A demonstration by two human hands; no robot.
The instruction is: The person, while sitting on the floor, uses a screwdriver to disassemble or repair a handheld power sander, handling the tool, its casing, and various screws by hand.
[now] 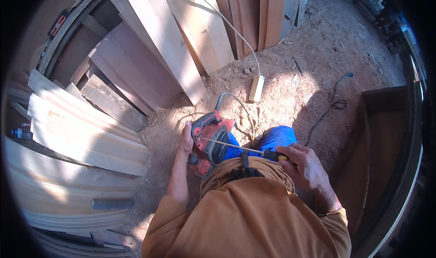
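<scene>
On my lap, by my left thigh, rests a red and black corded power tool; its exact kind is unclear. My left hand grips its left side, with most of the fingers hidden behind the body. A long-shafted screwdriver with a black and yellow handle is closed in my right hand. Its thin shaft crosses over my lap to the left, and the tip meets the tool's casing near its handle. The cord leaves the tool's far end and loops down by my knees.
A pale power strip lies on the sawdust-covered floor, its white cable running up over boards. Wide planks lean ahead, and stacked boards fill the left. A black cord and a dark wooden frame are on the right.
</scene>
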